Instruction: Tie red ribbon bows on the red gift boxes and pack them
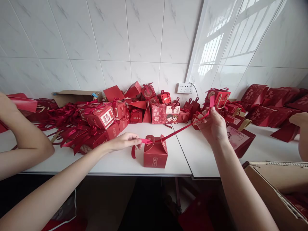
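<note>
A small red gift box (155,157) with gold characters stands upright near the front edge of the white table. A red ribbon (179,131) runs through its curved top flaps. My left hand (127,141), just left of the box, pinches one end of the ribbon, with a short tail hanging below the fingers. Up and to the right, my right hand (213,125) is raised above the table and grips the other end, so the long stretch between is drawn nearly straight. Part of the ribbon between the flaps is hidden.
Red boxes (103,118) with ribbons are heaped at the left and along the wall. A cartoon-printed box (172,118) stands behind. An open cardboard carton (269,189) is at lower right. Other people's arms (26,141) show at both sides. A power socket (185,88) is on the wall.
</note>
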### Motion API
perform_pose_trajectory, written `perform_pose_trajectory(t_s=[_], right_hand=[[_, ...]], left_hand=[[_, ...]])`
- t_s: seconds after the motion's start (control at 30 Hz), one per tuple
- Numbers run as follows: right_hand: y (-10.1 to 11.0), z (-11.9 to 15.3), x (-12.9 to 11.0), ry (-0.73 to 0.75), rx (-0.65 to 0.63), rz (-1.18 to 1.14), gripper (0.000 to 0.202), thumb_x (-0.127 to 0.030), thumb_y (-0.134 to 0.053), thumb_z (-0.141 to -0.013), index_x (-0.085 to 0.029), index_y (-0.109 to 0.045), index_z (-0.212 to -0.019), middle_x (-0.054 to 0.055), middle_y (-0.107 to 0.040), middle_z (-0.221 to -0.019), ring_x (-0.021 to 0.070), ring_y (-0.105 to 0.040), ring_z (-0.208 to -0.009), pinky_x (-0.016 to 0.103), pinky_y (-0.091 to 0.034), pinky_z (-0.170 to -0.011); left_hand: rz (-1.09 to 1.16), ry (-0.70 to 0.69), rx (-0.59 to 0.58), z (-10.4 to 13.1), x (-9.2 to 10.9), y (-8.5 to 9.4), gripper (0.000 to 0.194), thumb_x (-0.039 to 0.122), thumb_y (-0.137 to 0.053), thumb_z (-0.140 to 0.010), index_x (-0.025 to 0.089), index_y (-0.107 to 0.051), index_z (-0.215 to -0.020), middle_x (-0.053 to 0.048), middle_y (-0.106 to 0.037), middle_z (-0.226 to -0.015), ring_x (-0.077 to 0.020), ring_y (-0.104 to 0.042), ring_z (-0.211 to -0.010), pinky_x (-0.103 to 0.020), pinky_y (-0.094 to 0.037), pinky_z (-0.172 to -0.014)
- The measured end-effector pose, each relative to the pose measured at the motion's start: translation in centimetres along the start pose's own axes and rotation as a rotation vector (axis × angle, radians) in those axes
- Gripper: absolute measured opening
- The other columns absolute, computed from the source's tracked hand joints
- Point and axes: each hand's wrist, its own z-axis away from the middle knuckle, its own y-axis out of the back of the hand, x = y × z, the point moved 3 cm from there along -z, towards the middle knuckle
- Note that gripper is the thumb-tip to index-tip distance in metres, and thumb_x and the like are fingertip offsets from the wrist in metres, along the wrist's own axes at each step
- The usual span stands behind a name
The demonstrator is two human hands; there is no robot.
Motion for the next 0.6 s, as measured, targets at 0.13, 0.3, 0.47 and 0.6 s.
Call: perform_pose_trajectory(t_s=[0.13,0.3,0.47,0.6], right_hand=[[0.7,-0.1,-0.3,0.137,0.179,0.089,0.032,-0.040,-0.074,-0.067,-0.021,-0.051,-0.059,-0.008,-0.044,-0.052,0.0061,-0.041,-0.043,0.022,-0.041,-0.045],[2.4,0.2,-0.7,0.299,0.415,0.452,0.024,-0.041,-0.068,-0.071,-0.020,-0.056,-0.067,-0.004,-0.052,-0.058,0.0099,-0.048,-0.045,0.027,-0.043,-0.047],[3.7,0.7,-1.1,0.279,0.540,0.951,0.014,-0.030,-0.060,-0.072,-0.022,-0.049,-0.075,-0.001,-0.056,-0.066,0.0154,-0.055,-0.052,0.031,-0.046,-0.054],[4.6,0.7,-0.5,0.057,0.492,1.360,0.013,-0.022,-0.057,-0.070,-0.022,-0.047,-0.079,0.002,-0.058,-0.068,0.0226,-0.058,-0.067,0.041,-0.047,-0.072]], left_hand=[[-0.020,0.042,0.038,-0.2,0.3,-0.1,0.037,0.052,-0.053,-0.080,0.017,-0.052,-0.069,0.000,-0.057,-0.067,-0.0130,-0.055,-0.062,-0.027,-0.043,-0.064],[-0.233,0.133,0.111,-0.4,-0.1,-0.2,0.037,0.053,-0.055,-0.076,0.017,-0.050,-0.066,0.002,-0.052,-0.060,-0.0095,-0.044,-0.053,-0.022,-0.033,-0.052],[-0.253,0.170,0.106,-0.6,-0.9,-0.3,0.039,0.055,-0.054,-0.074,0.018,-0.049,-0.065,0.002,-0.051,-0.062,-0.0102,-0.045,-0.053,-0.021,-0.035,-0.048],[-0.226,0.206,0.093,-0.8,-1.4,-0.2,0.042,0.060,-0.054,-0.072,0.018,-0.049,-0.066,0.002,-0.048,-0.060,-0.0113,-0.045,-0.052,-0.021,-0.035,-0.045]])
